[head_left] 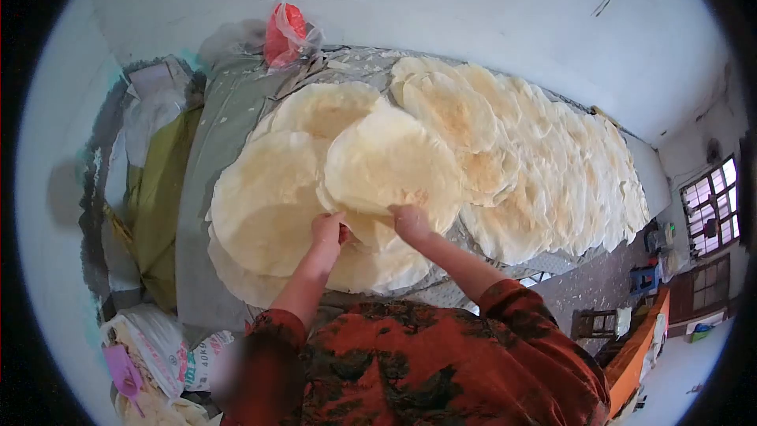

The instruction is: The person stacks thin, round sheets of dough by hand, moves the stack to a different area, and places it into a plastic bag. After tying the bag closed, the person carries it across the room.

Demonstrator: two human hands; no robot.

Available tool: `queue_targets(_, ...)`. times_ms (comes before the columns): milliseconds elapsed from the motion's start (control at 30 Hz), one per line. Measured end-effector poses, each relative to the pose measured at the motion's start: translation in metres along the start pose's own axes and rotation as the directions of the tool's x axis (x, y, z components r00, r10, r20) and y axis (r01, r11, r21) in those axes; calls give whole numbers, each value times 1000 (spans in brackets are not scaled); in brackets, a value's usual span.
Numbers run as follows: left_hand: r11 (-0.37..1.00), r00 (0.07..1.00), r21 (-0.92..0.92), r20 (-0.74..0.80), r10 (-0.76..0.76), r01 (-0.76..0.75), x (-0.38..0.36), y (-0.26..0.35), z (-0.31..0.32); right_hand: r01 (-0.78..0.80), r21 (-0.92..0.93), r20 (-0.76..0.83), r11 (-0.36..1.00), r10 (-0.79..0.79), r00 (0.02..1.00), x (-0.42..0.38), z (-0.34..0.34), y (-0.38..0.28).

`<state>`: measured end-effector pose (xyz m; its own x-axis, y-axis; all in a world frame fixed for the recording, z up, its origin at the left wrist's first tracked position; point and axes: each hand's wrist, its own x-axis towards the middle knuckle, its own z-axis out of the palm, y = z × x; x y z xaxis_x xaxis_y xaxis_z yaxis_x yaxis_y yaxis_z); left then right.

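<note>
Large, thin, pale round flatbreads lie overlapping in front of me. The top flatbread (pixel 386 159) has a light brown patch near its lower edge. My left hand (pixel 328 230) is closed in a pinch at that flatbread's lower left edge. Further right, my right hand (pixel 412 223) pinches its near edge, fingers pressed together. The lower rim between my hands looks slightly lifted and folded. Under and to the left of it rests another flatbread (pixel 260 197), partly shaded. Behind them, one more flatbread (pixel 327 108) shows its browned middle.
A long row of overlapping flatbreads (pixel 552 166) runs right along the grey cloth (pixel 206 189). A red plastic bag (pixel 285 35) stands against the back wall. Printed sacks (pixel 154 347) and a purple scoop-like item (pixel 123 369) are at lower left. A blue stool (pixel 645 278) stands far right.
</note>
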<state>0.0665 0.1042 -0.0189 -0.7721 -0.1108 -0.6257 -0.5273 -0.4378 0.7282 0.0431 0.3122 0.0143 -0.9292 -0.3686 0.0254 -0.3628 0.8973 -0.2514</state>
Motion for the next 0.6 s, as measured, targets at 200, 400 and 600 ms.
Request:
queue_targets(200,973,990,-231,139,30,3,-9,4,13,5,178,-15,984,-2,1000,-7,-18,-19)
queue_targets(400,951,954,-308,288,78,15,-4,13,14,-98,-223,-43,970,91,995,11,40,11)
queue_targets(600,862,845,409,-306,439,-300,54,-29,-19,77,-48,-476,996,-90,875,71,-221,-14)
